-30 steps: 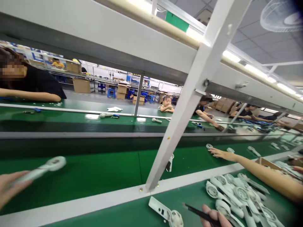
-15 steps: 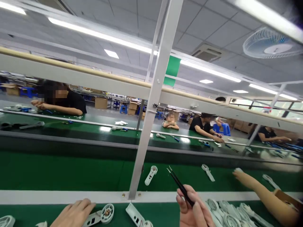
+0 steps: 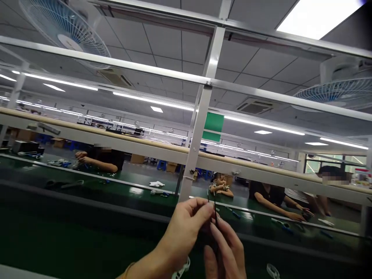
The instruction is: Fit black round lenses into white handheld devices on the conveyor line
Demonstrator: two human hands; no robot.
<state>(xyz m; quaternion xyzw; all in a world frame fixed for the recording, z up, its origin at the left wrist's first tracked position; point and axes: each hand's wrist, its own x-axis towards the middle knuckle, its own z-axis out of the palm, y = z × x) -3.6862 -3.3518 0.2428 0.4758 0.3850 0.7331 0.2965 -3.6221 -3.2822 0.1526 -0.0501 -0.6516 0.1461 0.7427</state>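
Black tweezers point upward in my right hand, whose fingers are wrapped round them. My left hand is beside it, thumb and fingers pinched together at the tweezers' tips; whatever is between those fingers is too small or hidden to make out. Below my hands, a pale plastic part lies partly covered on the green surface. Another pale part shows at the bottom edge, to the right.
A white metal post rises just behind my hands and meets a long rail. Across the line, several people sit at a green bench with pale and blue parts. Fans hang above.
The view has tilted upward. My left hand has left the bench beside the pale part and come up to my right hand. The tweezers now stand more upright.
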